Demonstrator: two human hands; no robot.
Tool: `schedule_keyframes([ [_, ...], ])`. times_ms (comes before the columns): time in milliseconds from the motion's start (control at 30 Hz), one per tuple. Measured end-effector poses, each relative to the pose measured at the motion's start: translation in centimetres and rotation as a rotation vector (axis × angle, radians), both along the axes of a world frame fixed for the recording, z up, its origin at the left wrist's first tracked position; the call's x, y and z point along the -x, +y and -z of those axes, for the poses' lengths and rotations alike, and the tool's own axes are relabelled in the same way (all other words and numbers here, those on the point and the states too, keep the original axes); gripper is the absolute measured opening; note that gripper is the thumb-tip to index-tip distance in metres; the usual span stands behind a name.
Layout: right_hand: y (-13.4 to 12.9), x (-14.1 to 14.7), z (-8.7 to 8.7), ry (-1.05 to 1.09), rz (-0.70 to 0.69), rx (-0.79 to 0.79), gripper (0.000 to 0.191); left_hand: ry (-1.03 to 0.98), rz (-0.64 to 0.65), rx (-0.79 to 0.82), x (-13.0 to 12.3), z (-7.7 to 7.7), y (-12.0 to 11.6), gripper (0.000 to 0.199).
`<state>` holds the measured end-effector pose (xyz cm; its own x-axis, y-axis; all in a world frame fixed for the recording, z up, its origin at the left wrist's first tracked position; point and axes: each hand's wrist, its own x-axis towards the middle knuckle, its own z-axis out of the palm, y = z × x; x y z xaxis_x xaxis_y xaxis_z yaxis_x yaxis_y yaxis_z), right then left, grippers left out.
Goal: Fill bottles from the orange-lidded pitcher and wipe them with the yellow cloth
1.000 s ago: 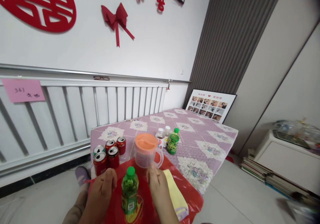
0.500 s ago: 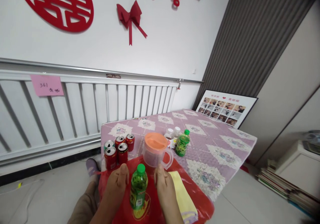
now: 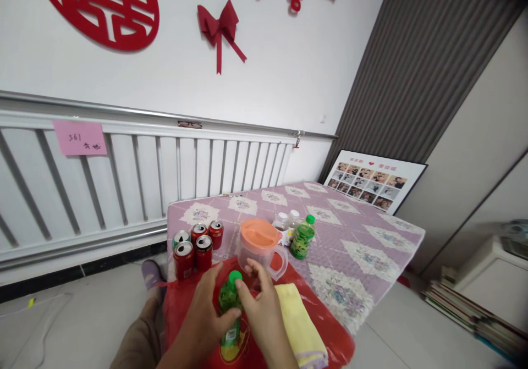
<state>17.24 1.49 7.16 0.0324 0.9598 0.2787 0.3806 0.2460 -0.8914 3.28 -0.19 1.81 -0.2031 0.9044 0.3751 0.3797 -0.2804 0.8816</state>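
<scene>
A green drink bottle (image 3: 229, 297) with a green cap stands upright on the red plastic sheet (image 3: 330, 330). From its left, my left hand (image 3: 202, 314) closes round it, the thumb across its front and the fingers partly hidden behind. My right hand (image 3: 262, 303) is just right of the cap, fingers apart and curved, thumb close to the cap; whether it touches cannot be made out. Behind the hands stands a clear plastic pitcher (image 3: 251, 256) with an orange lid (image 3: 259, 233). A folded yellow cloth (image 3: 301, 325) lies right of my right hand.
Several drink cans (image 3: 203, 253) stand at the left of the table. Another green bottle (image 3: 303, 238) and two white-capped bottles (image 3: 282, 221) are right of the pitcher. A purple flowered tablecloth (image 3: 330, 231) covers the table. A white radiator (image 3: 206, 165) runs along the wall behind.
Both hands have moved inward from either side of the green bottle. My left hand has come round its body, and my right hand has opened from a closed pose beside the cap.
</scene>
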Motion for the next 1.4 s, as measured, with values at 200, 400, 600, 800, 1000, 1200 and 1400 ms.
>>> schedule_keyframes([
  [200,-0.3,1.5,0.0,-0.021,0.005,0.033,0.053,-0.054,0.070,0.016,-1.7,0.8,0.2,0.070],
  [400,-0.3,1.9,0.2,-0.062,-0.010,-0.042,0.023,-0.102,0.121,0.057,-2.4,0.4,0.1,0.053],
  [600,-0.2,1.4,0.1,0.002,-0.089,-0.066,0.026,-0.135,0.150,0.060,-2.5,0.7,0.0,0.052],
  [800,0.1,0.6,0.3,0.090,-0.286,0.010,0.040,-0.116,0.134,0.007,-2.7,1.1,0.2,0.052],
  [1000,0.3,1.8,1.4,0.169,-0.113,0.054,0.064,-0.150,0.166,0.016,-2.7,1.1,0.1,0.057],
  [1200,0.5,2.0,2.1,0.143,-0.016,-0.033,0.049,-0.137,0.163,0.003,-2.5,1.5,0.2,0.054],
  [1400,-0.3,1.6,1.5,0.189,-0.107,0.009,0.049,-0.139,0.162,-0.024,-2.5,1.1,0.2,0.060],
])
